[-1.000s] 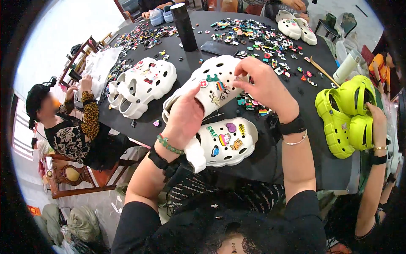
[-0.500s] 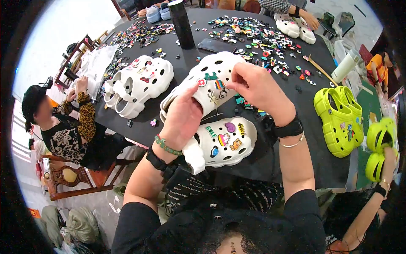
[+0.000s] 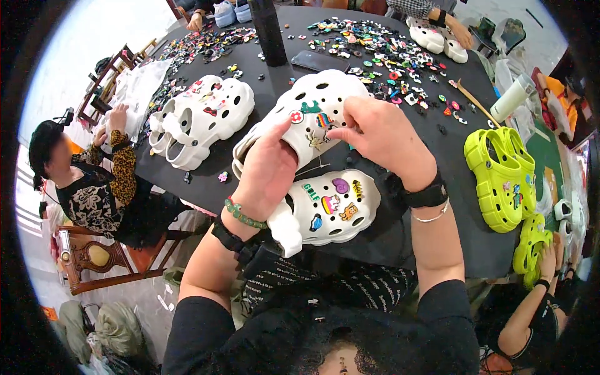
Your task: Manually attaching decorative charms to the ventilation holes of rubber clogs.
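My left hand point(image 3: 270, 161) is closed around the opening of a white clog point(image 3: 319, 94), holding it tilted above the table. Colourful charms sit on the clog's upper: a green one, a round red-and-white one, a rainbow one and a pale spider-like one. Bent fingers of my right hand point(image 3: 382, 132) press at the clog's toe beside the rainbow charm point(image 3: 324, 120). Whatever lies under those fingertips is hidden. Just below, the other white clog point(image 3: 322, 228) rests at the near table edge, with several charms on it, including a cake and a bear.
Loose charms point(image 3: 400, 69) lie scattered across the far side of the black table point(image 3: 431, 244). White clogs point(image 3: 212, 140) stand left, lime-green clogs point(image 3: 494, 181) right. Behind are a black bottle point(image 3: 269, 37), a phone point(image 3: 319, 62) and a pale green tumbler point(image 3: 512, 99). Co-workers sit around.
My right fingertips have shifted slightly on the clog's toe, covering a small dark charm that showed before. At the right, a co-worker's hand has lowered the lime-green clogs to the table edge.
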The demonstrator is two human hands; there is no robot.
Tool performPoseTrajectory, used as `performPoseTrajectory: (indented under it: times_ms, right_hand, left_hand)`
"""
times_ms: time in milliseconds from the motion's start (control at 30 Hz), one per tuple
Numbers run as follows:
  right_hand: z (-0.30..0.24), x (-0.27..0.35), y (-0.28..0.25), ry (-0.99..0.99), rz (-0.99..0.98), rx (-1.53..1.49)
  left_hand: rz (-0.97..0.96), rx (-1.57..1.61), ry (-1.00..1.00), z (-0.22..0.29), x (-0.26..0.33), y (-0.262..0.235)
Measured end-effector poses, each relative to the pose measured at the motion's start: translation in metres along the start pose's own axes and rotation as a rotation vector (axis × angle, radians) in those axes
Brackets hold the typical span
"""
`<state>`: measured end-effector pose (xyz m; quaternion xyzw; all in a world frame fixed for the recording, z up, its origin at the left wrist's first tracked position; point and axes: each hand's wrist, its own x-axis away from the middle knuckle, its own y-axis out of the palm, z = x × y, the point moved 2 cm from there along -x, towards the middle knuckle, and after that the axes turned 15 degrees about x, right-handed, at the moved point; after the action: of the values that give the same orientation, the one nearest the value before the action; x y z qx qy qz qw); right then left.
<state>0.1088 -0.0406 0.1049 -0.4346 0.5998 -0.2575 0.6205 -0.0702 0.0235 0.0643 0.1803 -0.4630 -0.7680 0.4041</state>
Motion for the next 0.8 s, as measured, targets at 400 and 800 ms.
performPoseTrajectory:
  times_ms: [400,800]
  right_hand:
    - [-0.024,0.003,0.008,0.201,-0.101,0.121]
    - [-0.020,0.003,0.005,0.255,-0.145,0.082]
  left_hand:
    - [0.060,0.027,-0.018,0.000,0.002,-0.003]
    - [-0.042,-0.233,0.001,-0.001,0.009,-0.011]
